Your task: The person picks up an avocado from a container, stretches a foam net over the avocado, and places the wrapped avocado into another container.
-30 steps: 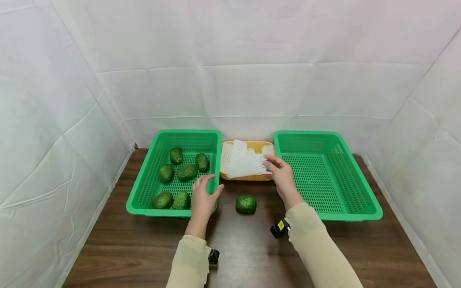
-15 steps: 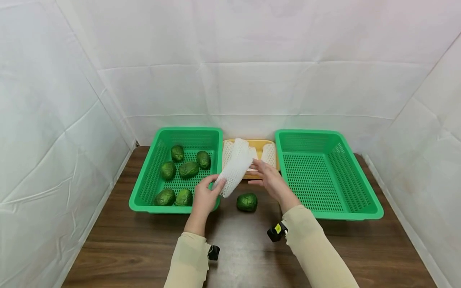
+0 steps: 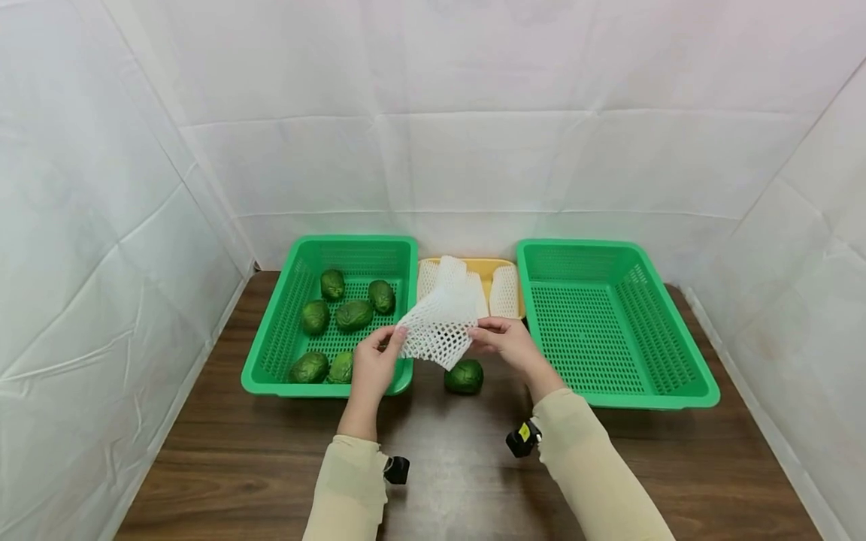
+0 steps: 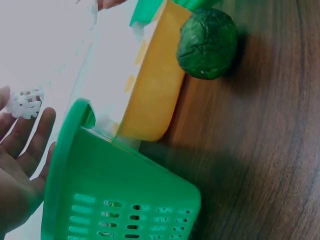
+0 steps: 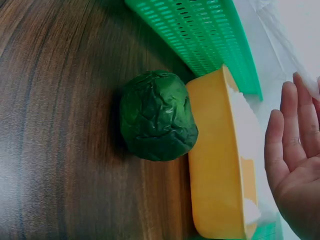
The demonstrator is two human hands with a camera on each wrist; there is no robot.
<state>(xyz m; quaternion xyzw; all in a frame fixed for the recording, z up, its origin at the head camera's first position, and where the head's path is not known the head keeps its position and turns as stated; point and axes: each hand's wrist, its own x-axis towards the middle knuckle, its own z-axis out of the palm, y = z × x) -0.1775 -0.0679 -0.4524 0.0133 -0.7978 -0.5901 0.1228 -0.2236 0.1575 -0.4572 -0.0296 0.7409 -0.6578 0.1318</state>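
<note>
A white foam fruit net [image 3: 440,319] is stretched between my two hands, its near end spread so the mesh holes show. My left hand [image 3: 373,366] pinches its left edge between thumb and fingers. At the opposite edge, my right hand [image 3: 509,346] pinches the mesh. Just below the net's hanging corner, a dark green, wrinkled, avocado-like fruit [image 3: 464,378] rests on the wooden table, partly covered in the head view. It shows whole in the right wrist view as a wrinkled green fruit [image 5: 158,116].
A green basket [image 3: 267,330] on the left holds several similar fruits [image 3: 354,315]. Behind the hands, a yellow tray [image 3: 484,265] contains more white foam nets [image 3: 504,291]. On the right stands another green basket [image 3: 683,361]. White cloth [image 3: 487,165] hangs behind and at the sides.
The net has come out of the yellow tray toward me. My left hand took hold of it first; my right hand released it, then took its other edge, spreading the mesh.
</note>
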